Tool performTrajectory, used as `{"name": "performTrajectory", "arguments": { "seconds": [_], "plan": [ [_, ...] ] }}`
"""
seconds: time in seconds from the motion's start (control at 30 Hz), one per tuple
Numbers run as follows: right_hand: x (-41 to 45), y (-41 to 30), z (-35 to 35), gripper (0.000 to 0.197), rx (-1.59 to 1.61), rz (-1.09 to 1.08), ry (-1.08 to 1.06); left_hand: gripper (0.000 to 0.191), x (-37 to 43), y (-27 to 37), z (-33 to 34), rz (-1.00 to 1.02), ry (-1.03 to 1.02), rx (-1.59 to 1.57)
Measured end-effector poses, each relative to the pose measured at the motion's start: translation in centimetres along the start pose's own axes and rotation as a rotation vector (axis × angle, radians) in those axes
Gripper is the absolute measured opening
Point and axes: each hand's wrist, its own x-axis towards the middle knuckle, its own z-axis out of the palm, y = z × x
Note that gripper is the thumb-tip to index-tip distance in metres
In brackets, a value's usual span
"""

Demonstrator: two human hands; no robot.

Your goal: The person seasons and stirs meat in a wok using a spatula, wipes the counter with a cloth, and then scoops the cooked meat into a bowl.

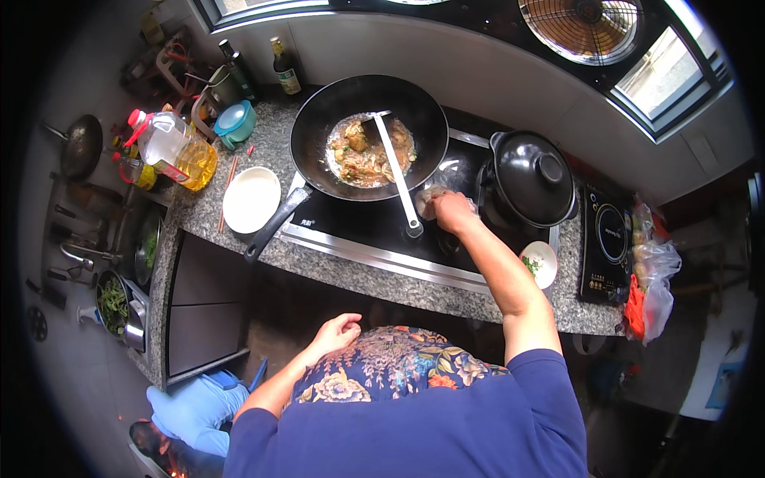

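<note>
My right hand (pixel 451 210) presses a crumpled cloth (pixel 429 200) onto the black glass gas hob (pixel 370 221), between the wok and a lidded black pot (pixel 535 179). Food in brown sauce (pixel 358 161) lies in the black wok (pixel 311 131), and a metal spatula (pixel 394 161) leans in it, its handle reaching over the near rim. The wok's dark handle (pixel 278 224) points toward the counter's front edge. Held before the floral apron, my left hand (pixel 340 331) is empty with its fingers loosely bent.
A white bowl (pixel 252 200), chopsticks (pixel 228 194), an oil jug (pixel 179 149) and a teal container (pixel 235 122) stand left. At right are a small bowl with chopped greens (pixel 541 264) and an induction cooker (pixel 606 239). A person in light blue (pixel 194 409) bends low at lower left.
</note>
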Motion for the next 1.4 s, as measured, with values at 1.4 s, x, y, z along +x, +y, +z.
{"name": "performTrajectory", "arguments": {
  "seconds": [1.4],
  "plan": [
    [9.5,-32.4,3.3,0.034,0.166,0.272,0.682,0.030,6.8,-2.0,-49.9,-0.062,0.558,0.981]
  ]
}}
